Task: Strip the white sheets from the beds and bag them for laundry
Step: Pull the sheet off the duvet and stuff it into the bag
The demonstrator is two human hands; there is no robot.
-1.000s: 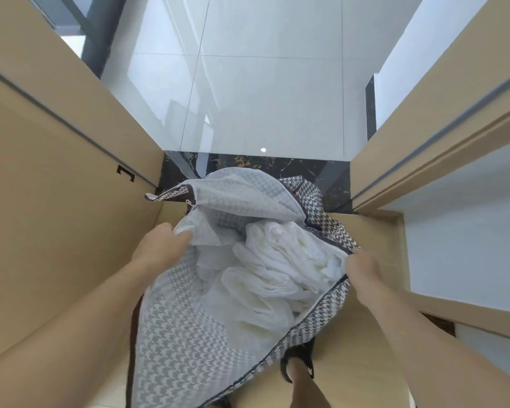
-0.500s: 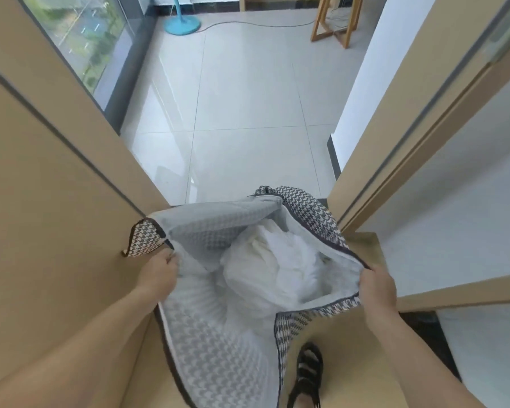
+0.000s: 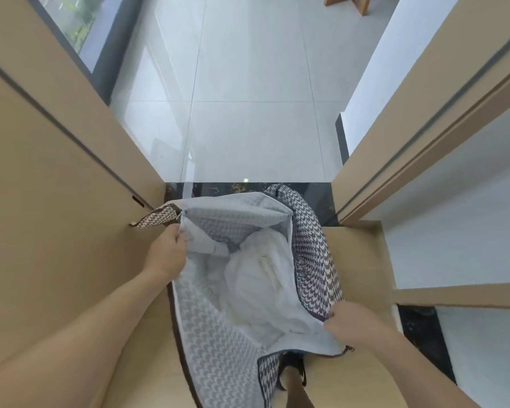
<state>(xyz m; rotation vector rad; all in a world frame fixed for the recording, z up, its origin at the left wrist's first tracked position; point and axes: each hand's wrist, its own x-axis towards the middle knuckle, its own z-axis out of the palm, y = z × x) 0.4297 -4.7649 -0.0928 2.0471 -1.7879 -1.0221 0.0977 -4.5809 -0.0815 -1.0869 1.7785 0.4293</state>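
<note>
Both hands are on the bag's mouth. The left hand [image 3: 167, 254] grips the rim near the far-L corner, fingers curled round the fabric. The right hand [image 3: 352, 322] pinches the near-R edge, fingers curled on it too. Between them the bag [image 3: 312, 260], houndstooth outside w/ a pale lining, hangs open. The white sheets [image 3: 253, 278] sit bunched deep inside, below the rim, nothing spilling over.

The person stands in a doorway between tan wood panels [image 3: 56, 201], w/ a sandalled foot [image 3: 292, 375] just under the bag. A dark stone threshold [image 3: 218, 188] lies right ahead and pale floor tiles [image 3: 248, 128] beyond.

My read: bagging looks about done for this load, so this is the carry/close stage, not stripping. Next move prob calls for bringing the two rim edges together to shut the mouth, or lifting w/ an even pull on both sides. The bag is soft, so it'd likely sag toward whichever side goes slack. Can't tell if more beds are left, as none are in view.

Writing: none readable. No brand, tag or label shows on bag or sheets, only the woven pattern. A small dark slot [image 3: 138, 200] on the L panel carries no text I can make out
</note>
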